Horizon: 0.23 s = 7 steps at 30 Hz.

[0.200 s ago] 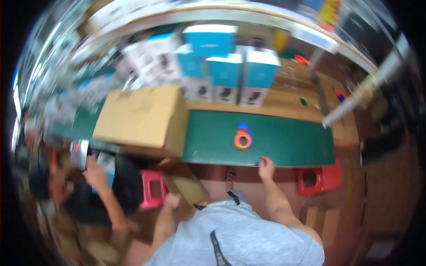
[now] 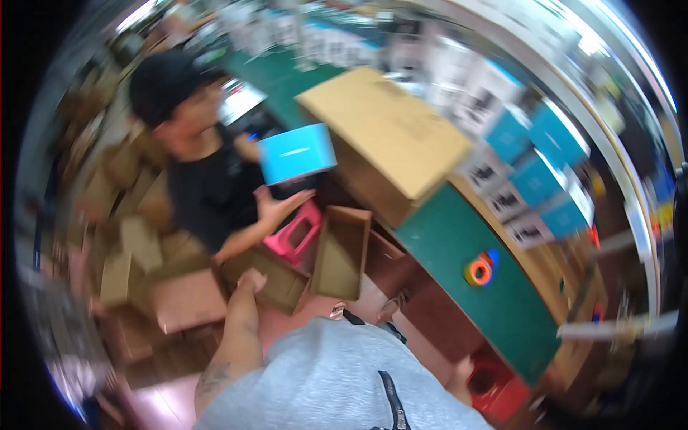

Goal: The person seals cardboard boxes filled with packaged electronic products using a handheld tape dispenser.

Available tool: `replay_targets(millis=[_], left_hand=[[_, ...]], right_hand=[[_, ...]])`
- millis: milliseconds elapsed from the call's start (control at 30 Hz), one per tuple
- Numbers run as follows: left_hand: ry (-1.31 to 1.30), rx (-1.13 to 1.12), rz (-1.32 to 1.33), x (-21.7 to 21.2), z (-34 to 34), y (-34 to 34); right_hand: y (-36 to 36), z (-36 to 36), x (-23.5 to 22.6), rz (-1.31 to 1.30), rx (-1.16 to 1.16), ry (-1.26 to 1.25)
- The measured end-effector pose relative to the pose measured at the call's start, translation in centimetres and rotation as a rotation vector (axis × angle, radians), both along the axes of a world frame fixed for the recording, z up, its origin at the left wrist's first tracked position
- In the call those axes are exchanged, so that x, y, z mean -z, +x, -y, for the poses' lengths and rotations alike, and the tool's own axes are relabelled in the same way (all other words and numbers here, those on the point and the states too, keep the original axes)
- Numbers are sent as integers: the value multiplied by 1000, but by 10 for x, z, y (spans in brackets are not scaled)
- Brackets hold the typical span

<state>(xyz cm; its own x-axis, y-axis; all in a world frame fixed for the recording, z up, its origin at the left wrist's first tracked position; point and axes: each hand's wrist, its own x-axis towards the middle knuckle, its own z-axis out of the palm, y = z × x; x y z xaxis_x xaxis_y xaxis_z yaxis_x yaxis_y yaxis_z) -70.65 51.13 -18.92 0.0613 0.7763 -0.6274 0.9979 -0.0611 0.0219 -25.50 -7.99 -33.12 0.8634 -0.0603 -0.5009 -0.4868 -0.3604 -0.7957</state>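
Note:
My left hand [image 2: 252, 279] is closed at the edge of an open, empty-looking cardboard box [image 2: 283, 287], low on my left. A second open cardboard box [image 2: 342, 254] stands tilted beside it, nearer the table. My right hand [image 2: 462, 374] is low on my right, next to a red stool [image 2: 494, 390]; blur and my shirt hide its fingers. Across from my left hand, a co-worker in black [image 2: 208, 179] has a blue box [image 2: 297, 154] in front of the body, one hand [image 2: 276, 208] spread just below it.
A large closed carton [image 2: 387, 129] sits on the green table [image 2: 459, 244], with an orange and blue tape dispenser [image 2: 479, 269] farther along. Blue-and-white boxes [image 2: 537, 186] line the wooden shelf. A pink stool [image 2: 297, 233] and several cartons [image 2: 190, 297] crowd the left floor.
The view has swung left, bringing the co-worker and blue box fully into sight. My right hand has left the table's front edge and dropped beside the red stool.

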Motion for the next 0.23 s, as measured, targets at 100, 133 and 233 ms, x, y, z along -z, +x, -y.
replay_targets(millis=[100,133,233], left_hand=[[-117,-309,38,54,51,-112],[-112,-365,41,72,75,-136],[-51,43,-30,93,82,-148]], right_hand=[[-8,124,101,-505,-46,26],[-1,113,101,-514,-76,1],[-35,0,90,-253,-681,-232]])
